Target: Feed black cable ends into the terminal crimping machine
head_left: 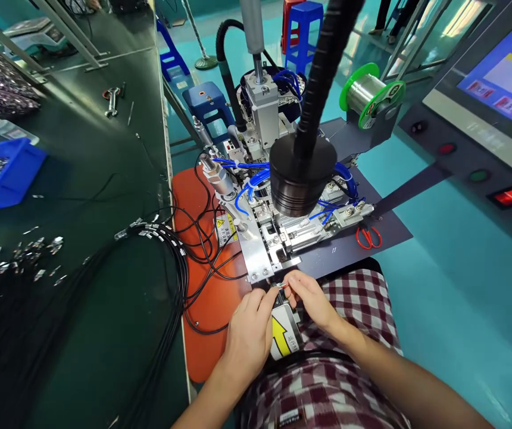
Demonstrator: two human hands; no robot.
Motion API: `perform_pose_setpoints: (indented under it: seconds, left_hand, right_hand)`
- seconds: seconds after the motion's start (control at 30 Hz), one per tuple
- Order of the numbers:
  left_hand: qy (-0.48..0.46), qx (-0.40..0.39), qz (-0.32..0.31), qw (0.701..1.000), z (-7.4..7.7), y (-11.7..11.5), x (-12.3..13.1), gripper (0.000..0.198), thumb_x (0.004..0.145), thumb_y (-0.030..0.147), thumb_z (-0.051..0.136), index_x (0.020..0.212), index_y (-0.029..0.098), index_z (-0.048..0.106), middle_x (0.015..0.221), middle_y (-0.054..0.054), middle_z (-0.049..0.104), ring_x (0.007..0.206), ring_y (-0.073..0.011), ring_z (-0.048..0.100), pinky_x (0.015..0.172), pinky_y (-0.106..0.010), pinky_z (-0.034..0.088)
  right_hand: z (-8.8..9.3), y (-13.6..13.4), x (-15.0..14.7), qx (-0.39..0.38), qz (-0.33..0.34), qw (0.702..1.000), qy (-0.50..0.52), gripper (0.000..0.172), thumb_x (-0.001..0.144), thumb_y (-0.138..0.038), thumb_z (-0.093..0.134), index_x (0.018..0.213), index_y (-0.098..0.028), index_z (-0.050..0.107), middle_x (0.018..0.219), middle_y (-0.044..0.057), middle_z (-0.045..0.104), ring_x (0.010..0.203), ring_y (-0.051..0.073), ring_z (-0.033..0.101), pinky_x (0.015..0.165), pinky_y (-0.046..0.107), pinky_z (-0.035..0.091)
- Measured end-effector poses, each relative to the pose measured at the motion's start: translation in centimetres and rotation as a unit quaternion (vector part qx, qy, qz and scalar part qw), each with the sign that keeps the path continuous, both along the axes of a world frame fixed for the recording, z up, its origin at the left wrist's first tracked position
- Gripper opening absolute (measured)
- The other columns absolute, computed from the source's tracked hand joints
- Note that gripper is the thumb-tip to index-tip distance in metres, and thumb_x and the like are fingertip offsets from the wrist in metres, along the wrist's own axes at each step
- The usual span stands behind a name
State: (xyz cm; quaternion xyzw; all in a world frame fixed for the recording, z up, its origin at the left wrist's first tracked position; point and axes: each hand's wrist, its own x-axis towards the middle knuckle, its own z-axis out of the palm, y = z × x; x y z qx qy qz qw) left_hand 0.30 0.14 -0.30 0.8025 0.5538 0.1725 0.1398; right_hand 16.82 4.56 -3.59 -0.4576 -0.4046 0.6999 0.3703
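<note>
My left hand (250,328) and my right hand (310,298) meet at the front edge of a metal machine (256,256). Both have their fingers pinched around a small piece with thin coloured wires (281,285) between the fingertips. The fingers partly hide this piece, and its exact shape is too small to tell. Just below the fingertips is a white plate with a yellow arrow (283,335). Black cables (214,265) run across the orange board to the left of my left hand.
A black nozzle (300,179) hangs over the machine. Red scissors (368,238) lie at its right, below a wire spool (370,95). On the left bench (122,304) are a cable coil (180,256), a blue bin (19,179) and wrenches (112,101). A control panel (483,137) stands right.
</note>
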Motion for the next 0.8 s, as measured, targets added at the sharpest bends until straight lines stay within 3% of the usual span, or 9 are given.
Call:
perform_pose_setpoints:
  seconds: [0.27,0.53,0.8]
  left_hand:
    - [0.032,0.016,-0.002,0.999,-0.2,0.0,0.6,0.037,0.089,0.009,0.039,0.122,0.011,0.055,0.087,-0.008,0.060,0.079,-0.0201,0.055,0.068,-0.032,0.051]
    - [-0.094,-0.026,0.036,0.995,0.1,-0.9,0.2,0.036,0.092,0.008,0.035,0.124,0.014,0.050,0.100,-0.009,0.058,0.092,-0.0182,0.054,0.082,-0.034,0.051]
    - [-0.086,-0.005,0.049,0.995,-1.0,-0.6,0.3,0.036,0.090,0.006,0.035,0.119,0.014,0.055,0.097,-0.009,0.057,0.091,-0.0201,0.053,0.079,-0.036,0.051]
  right_hand:
    - [-0.7,-0.2,-0.2,0.037,-0.005,0.999,-0.032,0.037,0.093,-0.052,0.046,0.081,-0.018,0.054,0.066,-0.004,0.052,0.052,0.009,0.046,0.053,0.024,0.037]
    - [-0.2,-0.3,-0.6,0.021,-0.003,1.000,-0.007,0.033,0.087,-0.050,0.057,0.077,-0.020,0.049,0.057,-0.008,0.044,0.049,0.009,0.039,0.050,0.024,0.030]
    - [-0.5,-0.2,-0.6,0.015,-0.002,1.000,0.005,0.038,0.082,-0.056,0.060,0.075,-0.020,0.048,0.058,-0.007,0.044,0.050,0.010,0.040,0.051,0.025,0.030]
